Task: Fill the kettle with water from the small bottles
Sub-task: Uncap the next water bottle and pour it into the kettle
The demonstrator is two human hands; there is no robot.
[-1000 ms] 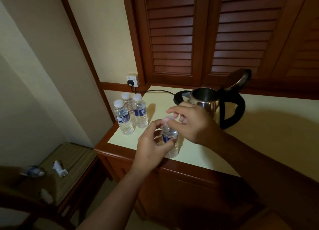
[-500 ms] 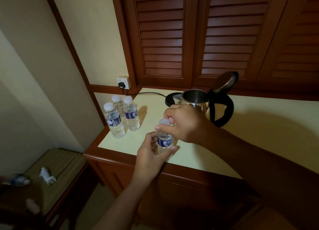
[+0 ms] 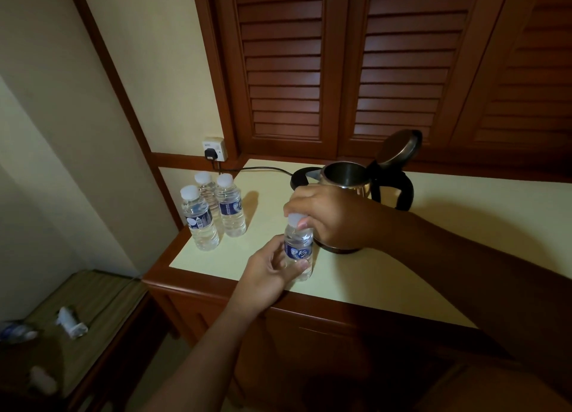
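A small clear water bottle (image 3: 299, 248) with a blue label stands upright on the pale counter (image 3: 387, 272) near its front edge. My left hand (image 3: 266, 270) grips its lower body. My right hand (image 3: 329, 218) pinches its white cap (image 3: 294, 218) from above. Just behind my right hand stands the steel kettle (image 3: 346, 176) on its base, lid (image 3: 400, 147) tipped open and black handle to the right. Three more capped bottles (image 3: 213, 210) stand together at the counter's left end.
A black cord runs from the kettle base to a wall socket (image 3: 214, 149). Louvred wooden doors (image 3: 340, 71) rise behind the counter. A lower side table (image 3: 77, 312) at the left carries a crumpled bottle (image 3: 70, 322) and other litter.
The view shifted slightly. My right hand has settled lower onto the cap, and my left hand now wraps the bottle lower down. The bottle stays on the counter.
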